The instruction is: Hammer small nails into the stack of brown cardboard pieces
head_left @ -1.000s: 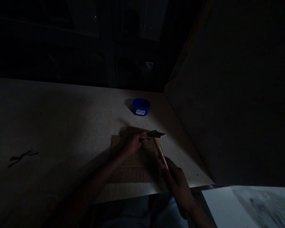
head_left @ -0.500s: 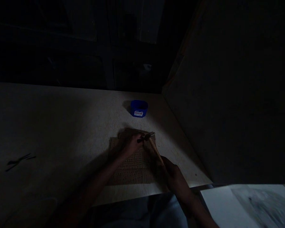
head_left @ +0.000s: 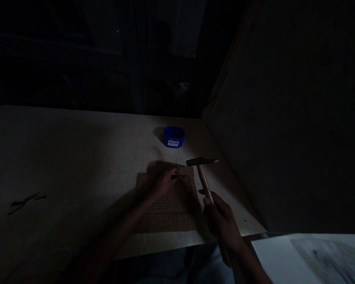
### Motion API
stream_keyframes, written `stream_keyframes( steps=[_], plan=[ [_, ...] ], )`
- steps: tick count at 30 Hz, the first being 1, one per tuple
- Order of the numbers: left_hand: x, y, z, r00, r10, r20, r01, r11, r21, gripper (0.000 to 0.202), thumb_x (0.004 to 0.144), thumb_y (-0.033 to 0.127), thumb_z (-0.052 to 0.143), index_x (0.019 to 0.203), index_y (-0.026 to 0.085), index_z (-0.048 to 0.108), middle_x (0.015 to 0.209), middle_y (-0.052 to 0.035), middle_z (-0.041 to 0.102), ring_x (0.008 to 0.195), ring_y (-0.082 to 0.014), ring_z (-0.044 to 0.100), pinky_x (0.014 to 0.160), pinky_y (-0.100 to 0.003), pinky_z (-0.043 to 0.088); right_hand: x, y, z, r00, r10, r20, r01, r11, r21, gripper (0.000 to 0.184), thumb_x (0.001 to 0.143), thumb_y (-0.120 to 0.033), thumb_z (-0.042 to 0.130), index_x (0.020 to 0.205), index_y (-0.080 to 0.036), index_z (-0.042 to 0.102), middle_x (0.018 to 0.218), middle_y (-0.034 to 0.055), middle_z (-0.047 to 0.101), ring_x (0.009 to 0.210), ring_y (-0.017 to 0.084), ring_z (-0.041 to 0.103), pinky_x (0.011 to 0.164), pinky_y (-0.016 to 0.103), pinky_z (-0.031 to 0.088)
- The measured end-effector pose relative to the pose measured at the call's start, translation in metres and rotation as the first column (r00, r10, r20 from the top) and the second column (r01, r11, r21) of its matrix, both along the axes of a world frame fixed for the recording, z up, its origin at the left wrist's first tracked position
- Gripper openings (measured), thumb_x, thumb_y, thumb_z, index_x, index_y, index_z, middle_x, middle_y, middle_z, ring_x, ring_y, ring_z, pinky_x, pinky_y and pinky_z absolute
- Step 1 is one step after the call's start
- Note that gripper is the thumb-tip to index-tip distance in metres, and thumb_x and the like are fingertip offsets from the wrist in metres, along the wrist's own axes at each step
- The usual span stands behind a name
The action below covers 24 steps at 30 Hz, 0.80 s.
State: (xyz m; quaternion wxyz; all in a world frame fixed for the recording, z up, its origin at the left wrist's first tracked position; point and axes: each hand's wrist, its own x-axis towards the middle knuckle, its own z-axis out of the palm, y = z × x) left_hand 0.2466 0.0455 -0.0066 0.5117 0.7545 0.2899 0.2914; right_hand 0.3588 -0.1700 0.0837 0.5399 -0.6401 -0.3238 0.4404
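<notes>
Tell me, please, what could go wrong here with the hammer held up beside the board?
1. The left hand pinches a small dark pin on the brown board, close to the head of the hammer; a stray blow could hit the fingertips.
2. The scene is very dim, so aim may suffer.
3. No clamp shows on the board, which lies near the table edge; it might shift when the right hand strikes.
</notes>
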Motion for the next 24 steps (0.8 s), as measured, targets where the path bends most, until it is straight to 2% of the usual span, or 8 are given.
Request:
stream_keyframes(
  steps=[2, 4, 10, 13, 16, 18, 21, 24],
  plan=[
    [-0.002, -0.001, 0.002, 1.0, 0.0, 0.004, 0.0, 1.0, 0.015, 0.028, 0.081, 0.007, 0.066, 0.106, 0.019, 0.07, 0.099, -0.0048, 0.079, 0.091, -0.0201, 0.076, 0.085, -0.034, 0.061, 0.005, 0.007, -0.005, 0.996, -0.026, -0.08, 0.027, 1.0, 0.006, 0.051, 0.088, -0.06, 0.062, 0.12, -0.02, 0.063, 0.051, -0.0088, 0.047, 0.033, 0.007, 0.034, 0.028, 0.017, 0.026],
    [-0.004, -0.001, 0.004, 1.0, -0.013, -0.002, 0.013, 0.999, 0.034, 0.027, 0.083, 0.01, 0.066, 0.109, 0.019, 0.07, 0.098, -0.0045, 0.079, 0.092, -0.0197, 0.075, 0.086, -0.034, 0.061, 0.011, 0.017, -0.015, 0.984, -0.035, -0.177, 0.036, 0.999, 0.003, 0.053, 0.085, -0.061, 0.066, 0.117, -0.019, 0.062, 0.047, -0.0113, 0.044, 0.027, 0.005, 0.027, 0.024, 0.016, 0.023],
    [-0.011, -0.002, 0.005, 0.999, -0.018, -0.04, 0.025, 0.987, 0.159, 0.043, 0.085, 0.014, 0.066, 0.127, 0.021, 0.061, 0.102, -0.006, 0.078, 0.098, -0.02, 0.073, 0.093, -0.038, 0.057, 0.029, 0.039, -0.055, 0.834, 0.008, -0.551, 0.065, 0.991, 0.113, 0.05, 0.08, -0.055, 0.074, 0.112, -0.019, 0.061, 0.045, -0.0136, 0.043, 0.025, 0.002, 0.021, 0.021, 0.013, 0.024],
    [-0.014, -0.005, 0.008, 0.998, -0.024, -0.066, 0.038, 0.977, 0.211, 0.052, 0.086, 0.016, 0.065, 0.137, 0.021, 0.054, 0.109, -0.0073, 0.077, 0.104, -0.0201, 0.072, 0.096, -0.039, 0.055, 0.036, 0.039, -0.069, 0.756, 0.046, -0.653, 0.095, 0.979, 0.18, 0.041, 0.086, -0.049, 0.071, 0.114, -0.021, 0.061, 0.044, -0.0148, 0.04, 0.025, 0.002, 0.019, 0.022, 0.011, 0.024],
    [-0.02, -0.007, 0.021, 0.996, -0.024, -0.091, 0.045, 0.971, 0.237, 0.06, 0.088, 0.02, 0.062, 0.145, 0.022, 0.044, 0.116, -0.0074, 0.075, 0.104, -0.019, 0.071, 0.096, -0.037, 0.055, 0.042, 0.041, -0.075, 0.7, 0.084, -0.71, 0.083, 0.977, 0.198, 0.038, 0.084, -0.046, 0.074, 0.111, -0.023, 0.061, 0.043, -0.0152, 0.04, 0.025, 0.002, 0.019, 0.023, 0.01, 0.023],
    [-0.03, -0.006, 0.033, 0.997, 0.025, -0.079, -0.003, 0.963, 0.27, 0.06, 0.089, 0.02, 0.059, 0.147, 0.023, 0.042, 0.119, -0.007, 0.074, 0.105, -0.0183, 0.07, 0.097, -0.037, 0.054, 0.044, 0.043, -0.076, 0.678, 0.128, -0.724, 0.046, 0.975, 0.216, 0.037, 0.083, -0.047, 0.075, 0.108, -0.023, 0.061, 0.044, -0.0154, 0.039, 0.025, 0.002, 0.019, 0.023, 0.01, 0.023],
    [-0.059, 0.002, 0.049, 0.985, 0.17, 0.008, -0.165, 0.938, 0.305, 0.052, 0.092, 0.022, 0.054, 0.143, 0.023, 0.046, 0.118, -0.007, 0.074, 0.103, -0.0168, 0.07, 0.094, -0.033, 0.055, 0.046, 0.044, -0.075, 0.661, 0.171, -0.73, 0.002, 0.973, 0.23, 0.036, 0.083, -0.047, 0.074, 0.107, -0.023, 0.061, 0.045, -0.0156, 0.037, 0.026, 0.002, 0.017, 0.023, 0.011, 0.022],
    [-0.108, 0.016, 0.05, 0.92, 0.388, 0.05, -0.377, 0.846, 0.377, 0.043, 0.092, 0.023, 0.052, 0.135, 0.02, 0.053, 0.114, -0.0084, 0.074, 0.096, -0.0164, 0.071, 0.088, -0.031, 0.056, 0.045, 0.041, -0.072, 0.665, 0.162, -0.729, -0.007, 0.977, 0.211, 0.034, 0.083, -0.045, 0.075, 0.105, -0.023, 0.061, 0.045, -0.0154, 0.035, 0.027, 0.002, 0.016, 0.024, 0.011, 0.023]
  ],
)
